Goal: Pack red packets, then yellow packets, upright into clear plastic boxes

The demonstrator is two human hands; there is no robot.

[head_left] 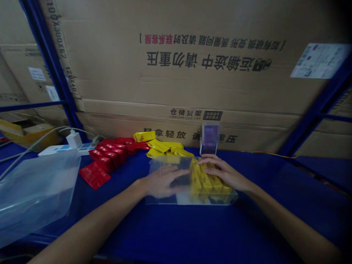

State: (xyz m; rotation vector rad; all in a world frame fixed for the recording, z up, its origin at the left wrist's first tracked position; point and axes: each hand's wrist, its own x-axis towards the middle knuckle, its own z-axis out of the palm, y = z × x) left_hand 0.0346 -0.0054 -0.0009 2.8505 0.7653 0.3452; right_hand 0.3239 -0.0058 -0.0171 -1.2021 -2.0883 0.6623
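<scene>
Cardboard cartons [176, 73] back a blue shelf deck [275, 220]; yellow packets [206, 179] lie inside a clear plastic bag [181, 198]; left hand [162, 181] spread flat on it, right hand [222, 172] spread over the packets; loose yellow packets [162, 146] sit just behind the bag, red packets [106, 157] left of it; uneven pressure could shove the stack askew or split the thin film.

Large corrugated cartons [176, 80] printed with Chinese text stand behind blue steel shelving uprights [52, 69].
</scene>
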